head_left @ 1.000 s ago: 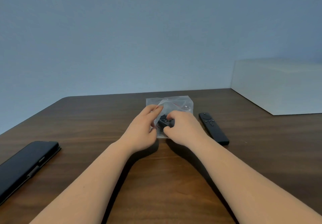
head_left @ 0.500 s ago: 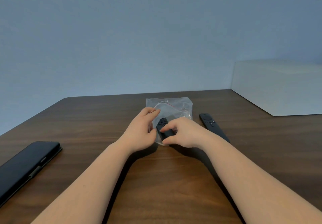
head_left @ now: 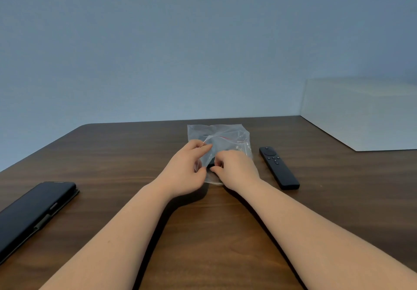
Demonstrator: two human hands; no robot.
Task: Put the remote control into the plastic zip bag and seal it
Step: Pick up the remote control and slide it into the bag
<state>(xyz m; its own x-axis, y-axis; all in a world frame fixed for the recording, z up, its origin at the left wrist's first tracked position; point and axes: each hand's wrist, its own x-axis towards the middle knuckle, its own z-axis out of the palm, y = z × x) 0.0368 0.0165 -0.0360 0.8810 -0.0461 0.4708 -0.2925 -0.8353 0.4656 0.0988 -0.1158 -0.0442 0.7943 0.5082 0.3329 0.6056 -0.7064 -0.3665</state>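
Observation:
A clear plastic zip bag (head_left: pixel 228 136) with a red zip line lies on the brown table (head_left: pixel 207 233), its mouth toward me. My left hand (head_left: pixel 185 172) pinches the upper flap of the mouth and holds it raised. My right hand (head_left: pixel 237 167) grips the near end of a small black remote control (head_left: pixel 211 165). Only a dark sliver of that remote shows between my hands; the rest is under the bag's film and my fingers.
A second black remote control (head_left: pixel 278 167) lies just right of the bag, pointing away from me. A black phone in a folio case (head_left: pixel 33 210) rests at the left edge. A white box (head_left: pixel 361 113) stands at the far right.
The remote in my right hand has slid farther into the bag; its buttons no longer show. My left hand has lifted the bag's flap higher.

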